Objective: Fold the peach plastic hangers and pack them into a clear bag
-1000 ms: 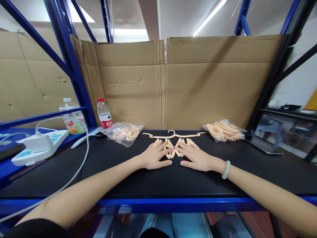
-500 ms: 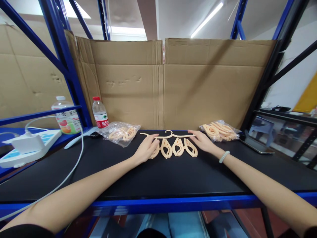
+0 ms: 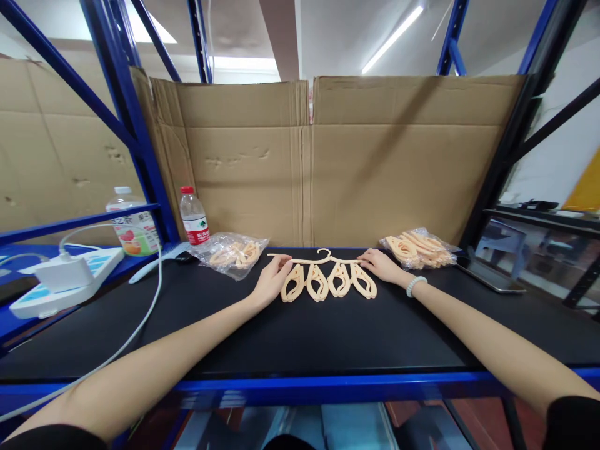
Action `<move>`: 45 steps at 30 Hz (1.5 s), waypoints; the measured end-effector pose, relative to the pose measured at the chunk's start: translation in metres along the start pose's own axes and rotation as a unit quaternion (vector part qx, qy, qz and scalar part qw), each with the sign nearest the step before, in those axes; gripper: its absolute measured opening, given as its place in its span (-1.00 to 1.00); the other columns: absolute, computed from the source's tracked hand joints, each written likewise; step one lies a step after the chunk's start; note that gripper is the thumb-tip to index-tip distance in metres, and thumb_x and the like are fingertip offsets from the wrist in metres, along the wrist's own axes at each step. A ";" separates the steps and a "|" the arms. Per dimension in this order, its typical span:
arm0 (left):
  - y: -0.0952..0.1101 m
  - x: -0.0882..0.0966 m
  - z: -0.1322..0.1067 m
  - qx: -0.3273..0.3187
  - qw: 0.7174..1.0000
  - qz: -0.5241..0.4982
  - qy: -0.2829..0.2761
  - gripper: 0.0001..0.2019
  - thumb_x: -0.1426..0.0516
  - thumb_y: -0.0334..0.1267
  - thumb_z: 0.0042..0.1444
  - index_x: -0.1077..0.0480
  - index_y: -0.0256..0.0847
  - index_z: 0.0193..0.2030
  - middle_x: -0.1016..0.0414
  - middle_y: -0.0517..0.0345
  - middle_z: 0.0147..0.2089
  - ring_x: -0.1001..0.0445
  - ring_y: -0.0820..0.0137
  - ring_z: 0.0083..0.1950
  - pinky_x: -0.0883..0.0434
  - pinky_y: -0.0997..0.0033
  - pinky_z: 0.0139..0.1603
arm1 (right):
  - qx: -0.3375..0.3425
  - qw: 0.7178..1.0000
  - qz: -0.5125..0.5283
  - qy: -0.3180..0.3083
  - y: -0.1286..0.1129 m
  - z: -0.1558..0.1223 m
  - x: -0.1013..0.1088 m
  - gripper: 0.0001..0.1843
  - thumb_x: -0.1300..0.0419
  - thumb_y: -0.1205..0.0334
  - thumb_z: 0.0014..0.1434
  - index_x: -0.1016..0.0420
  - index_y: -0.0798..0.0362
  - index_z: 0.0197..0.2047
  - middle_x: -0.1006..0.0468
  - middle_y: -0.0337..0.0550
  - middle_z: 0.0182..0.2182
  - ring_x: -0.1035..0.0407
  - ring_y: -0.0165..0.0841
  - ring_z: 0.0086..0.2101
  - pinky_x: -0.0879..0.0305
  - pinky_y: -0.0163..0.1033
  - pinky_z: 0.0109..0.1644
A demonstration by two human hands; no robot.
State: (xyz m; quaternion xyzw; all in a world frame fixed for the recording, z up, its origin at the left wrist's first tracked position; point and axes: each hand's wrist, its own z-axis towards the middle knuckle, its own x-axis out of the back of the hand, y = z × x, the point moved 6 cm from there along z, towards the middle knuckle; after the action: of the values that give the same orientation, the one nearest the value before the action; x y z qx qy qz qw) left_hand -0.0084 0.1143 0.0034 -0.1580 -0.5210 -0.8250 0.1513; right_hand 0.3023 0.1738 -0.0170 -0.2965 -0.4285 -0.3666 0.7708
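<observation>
A thin peach plastic hanger bar [image 3: 323, 258] with a small hook lies flat on the black shelf mat [image 3: 300, 331]. Several peach loop-shaped clips [image 3: 328, 281] lie in a row just in front of it, touching its lower edge. My left hand [image 3: 272, 280] rests at the bar's left end, fingers curled onto the tip. At the bar's right end, my right hand [image 3: 382, 264], with a pale bead bracelet on the wrist, has its fingers closed on that tip.
Two clear bags of peach parts lie at the back, one on the left [image 3: 232, 253] and one on the right [image 3: 419, 248]. A water bottle [image 3: 194, 219], a drink bottle [image 3: 127, 225], a white power strip [image 3: 60, 281] with cable, and a tablet [image 3: 490, 275] flank them. A cardboard wall [image 3: 328, 162] stands behind.
Both hands left the loop clips, moved outward and back, and took the two ends of the hanger bar. The clips now lie uncovered in a row against the bar.
</observation>
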 end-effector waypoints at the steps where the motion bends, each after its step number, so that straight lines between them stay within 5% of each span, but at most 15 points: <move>1: 0.000 0.000 0.000 -0.002 1.000 0.000 0.003 -0.66 0.00 -0.02 0.13 -0.32 -0.22 -0.09 -0.47 -0.02 -0.07 -0.45 0.25 -0.02 -0.35 0.17 0.08 | -0.001 1.000 0.002 0.004 0.000 0.000 0.001 -0.77 -0.06 0.25 0.24 -0.52 0.12 -0.17 -0.51 0.06 -0.20 -0.37 -0.15 -0.16 -0.30 -0.04 0.00; 5: -0.002 0.002 0.002 -0.016 1.000 -0.005 0.019 -0.63 -0.02 0.00 0.10 -0.34 -0.23 -0.10 -0.49 -0.01 -0.12 -0.47 0.24 -0.07 -0.36 0.15 0.05 | -0.010 0.999 0.019 0.027 -0.002 -0.002 0.004 -0.83 -0.07 0.27 0.24 -0.46 0.08 -0.33 -0.50 -0.03 -0.32 -0.36 -0.21 -0.24 -0.31 -0.13 -0.11; 21: -0.005 0.019 0.006 0.047 0.987 -0.118 0.098 -0.62 -0.15 -0.14 -0.04 -0.26 -0.25 -0.08 -0.45 0.05 -0.20 -0.46 0.31 -0.20 -0.37 0.21 -0.07 | -0.041 0.980 0.060 0.186 -0.017 -0.013 0.051 -0.88 -0.04 0.30 0.22 -0.38 0.05 -0.31 -0.52 -0.11 -0.38 -0.40 -0.25 -0.35 -0.27 -0.18 -0.24; 30: 0.005 0.017 0.001 0.053 0.977 -0.183 0.100 -0.53 -0.19 -0.28 -0.01 -0.18 -0.26 0.05 -0.32 -0.09 0.09 -0.50 0.44 -0.26 -0.43 0.30 -0.11 | -0.013 0.974 0.056 0.220 -0.039 -0.018 0.066 -0.88 -0.04 0.24 0.24 -0.37 0.03 -0.29 -0.51 -0.11 -0.35 -0.37 -0.21 -0.30 -0.27 -0.11 -0.18; 34: 0.012 0.017 -0.001 -0.002 0.983 -0.165 0.081 -0.42 -0.22 -0.23 -0.02 -0.12 -0.21 0.14 -0.28 -0.10 0.14 -0.49 0.40 -0.18 -0.42 0.26 -0.03 | 0.018 0.976 0.042 0.215 -0.052 -0.019 0.065 -0.88 -0.04 0.26 0.25 -0.37 0.03 -0.29 -0.51 -0.12 -0.36 -0.36 -0.22 -0.30 -0.25 -0.11 -0.17; 39: 0.016 0.003 -0.006 -0.044 0.992 -0.121 -0.013 -0.33 -0.26 -0.21 -0.08 -0.12 -0.20 0.17 -0.30 -0.10 0.13 -0.50 0.36 -0.18 -0.47 0.27 -0.13 | 0.032 0.978 0.008 0.205 -0.064 -0.021 0.060 -0.91 -0.05 0.29 0.26 -0.38 0.04 -0.26 -0.52 -0.14 -0.36 -0.37 -0.24 -0.32 -0.23 -0.12 -0.17; 45: 0.016 -0.003 -0.007 -0.050 0.995 -0.061 -0.061 -0.58 -0.22 -0.16 -0.02 -0.36 -0.28 -0.02 -0.51 0.03 -0.23 -0.52 0.31 -0.23 -0.48 0.27 -0.18 | 0.041 0.977 -0.036 0.206 -0.078 -0.023 0.064 -0.83 0.00 0.30 0.30 -0.39 0.05 -0.27 -0.50 -0.10 -0.37 -0.34 -0.22 -0.30 -0.21 -0.11 -0.16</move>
State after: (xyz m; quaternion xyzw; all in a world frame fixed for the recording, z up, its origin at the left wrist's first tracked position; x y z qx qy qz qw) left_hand 0.0005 0.1013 0.0120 -0.1832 -0.4959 -0.8467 0.0601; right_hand 0.2714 0.0929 0.0400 -0.1677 -0.2856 -0.4291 0.8404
